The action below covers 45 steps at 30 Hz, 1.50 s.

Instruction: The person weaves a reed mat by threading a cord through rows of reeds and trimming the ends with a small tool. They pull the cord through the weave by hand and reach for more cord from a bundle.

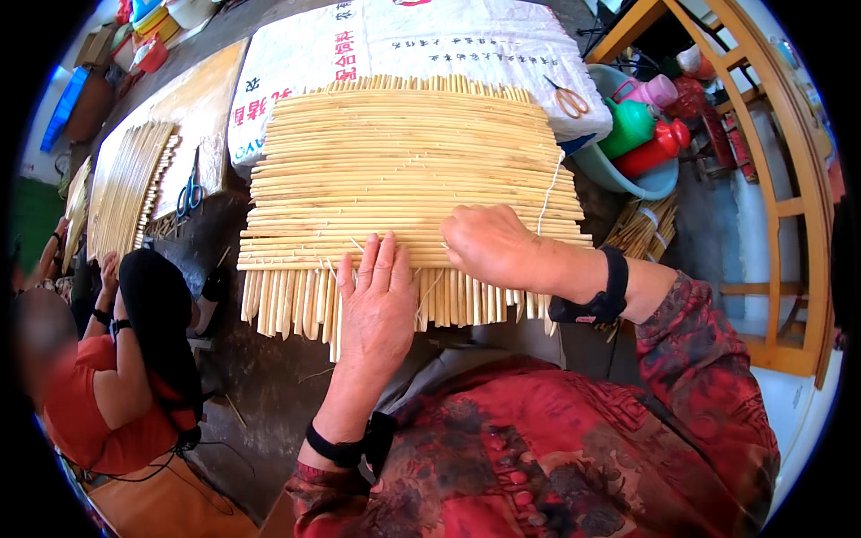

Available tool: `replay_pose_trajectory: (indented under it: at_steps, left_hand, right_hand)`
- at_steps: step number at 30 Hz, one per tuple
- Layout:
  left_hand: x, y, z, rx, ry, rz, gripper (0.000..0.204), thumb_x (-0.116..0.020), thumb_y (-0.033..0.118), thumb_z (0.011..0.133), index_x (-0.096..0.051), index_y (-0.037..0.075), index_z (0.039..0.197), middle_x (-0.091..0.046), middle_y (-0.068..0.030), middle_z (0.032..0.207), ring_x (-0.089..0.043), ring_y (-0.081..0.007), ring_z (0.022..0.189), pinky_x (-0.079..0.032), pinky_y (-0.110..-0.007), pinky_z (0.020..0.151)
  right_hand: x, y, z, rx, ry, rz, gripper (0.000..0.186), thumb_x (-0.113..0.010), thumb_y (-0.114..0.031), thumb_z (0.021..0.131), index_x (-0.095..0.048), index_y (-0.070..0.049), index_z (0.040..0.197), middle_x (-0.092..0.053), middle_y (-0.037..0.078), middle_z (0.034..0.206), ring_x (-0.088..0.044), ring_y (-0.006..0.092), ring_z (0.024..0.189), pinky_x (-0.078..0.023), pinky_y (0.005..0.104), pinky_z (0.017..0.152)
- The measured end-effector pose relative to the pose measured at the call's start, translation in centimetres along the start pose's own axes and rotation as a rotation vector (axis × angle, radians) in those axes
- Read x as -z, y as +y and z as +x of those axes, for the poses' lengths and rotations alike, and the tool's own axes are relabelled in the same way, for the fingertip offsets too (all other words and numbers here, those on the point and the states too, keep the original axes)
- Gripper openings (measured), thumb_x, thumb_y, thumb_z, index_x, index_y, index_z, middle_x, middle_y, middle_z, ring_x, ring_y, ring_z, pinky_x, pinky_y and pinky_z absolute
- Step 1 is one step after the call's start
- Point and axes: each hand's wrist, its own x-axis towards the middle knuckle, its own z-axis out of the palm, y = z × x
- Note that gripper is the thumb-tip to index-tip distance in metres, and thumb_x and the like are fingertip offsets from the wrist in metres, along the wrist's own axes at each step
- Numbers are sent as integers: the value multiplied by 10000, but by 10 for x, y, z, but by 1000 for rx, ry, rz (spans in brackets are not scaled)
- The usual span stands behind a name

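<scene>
In front of me lies a mat of pale yellow straw-like stalks (404, 179), its top layer running left to right. Cut ends of a crosswise layer (280, 300) stick out at its near and far edges. My left hand (377, 296) rests flat on the near edge, fingers stretched out and pressing the stalks. Close to its right, my right hand (502, 247) is closed in a pinch just above the mat, with a bit of white string showing at its fingertips. Another length of white string (549, 193) trails over the mat's right side.
A white printed sack (502, 45) covers the table under the mat; scissors (567, 97) lie on it. Right stands a blue basin (659, 184) with green and red flasks. At left, a person in orange (108, 394) sits by another stalk mat (130, 188) and dark scissors (190, 188).
</scene>
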Motion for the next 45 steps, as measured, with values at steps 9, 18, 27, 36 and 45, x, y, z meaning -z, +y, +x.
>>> replay_pose_trajectory:
  at_steps: [9, 18, 27, 36, 45]
  left_hand:
    - [-12, -3, -5, -25, 106, 13, 378, -549, 169, 886, -544, -5, 1222, -502, -161, 1333, -419, -310, 1293, -243, -518, 1084]
    - [4, -4, -11, -17, 232, -279, 319, -670, 144, 795, -595, 19, 1078, -551, -152, 1209, -458, -322, 1230, -274, -496, 1058]
    - [16, 9, -32, 52, 173, -295, 222, -716, 67, 685, -571, 41, 852, -524, -112, 944, -495, -318, 984, -352, -456, 906]
    - [4, 15, -12, -13, 121, -125, 63, -590, 49, 719, -565, 39, 776, -526, -125, 903, -495, -315, 953, -379, -456, 864]
    - [23, 25, -24, 16, 91, -441, 106, -641, 1, 725, -545, 39, 751, -574, -110, 735, -549, -319, 791, -410, -422, 744]
  right_hand:
    - [21, -24, 18, -211, -204, -61, 180, -603, -125, 703, -677, 24, 773, -643, 242, 760, -637, 409, 760, -514, 460, 674]
    - [1, 8, 12, -256, -174, 407, 179, -653, -175, 691, -663, -5, 745, -653, 123, 682, -625, 209, 657, -495, 331, 641]
    - [8, 9, 17, -196, -313, 353, 198, -649, -181, 706, -673, 4, 772, -652, 140, 677, -622, 223, 639, -496, 337, 625]
    - [6, -11, 11, -83, -136, -34, 176, -644, -131, 697, -655, 29, 770, -660, 196, 740, -646, 333, 688, -524, 402, 647]
    - [-2, -18, 2, -31, 26, -110, 155, -600, -33, 704, -617, 55, 831, -641, 259, 822, -651, 398, 793, -529, 447, 687]
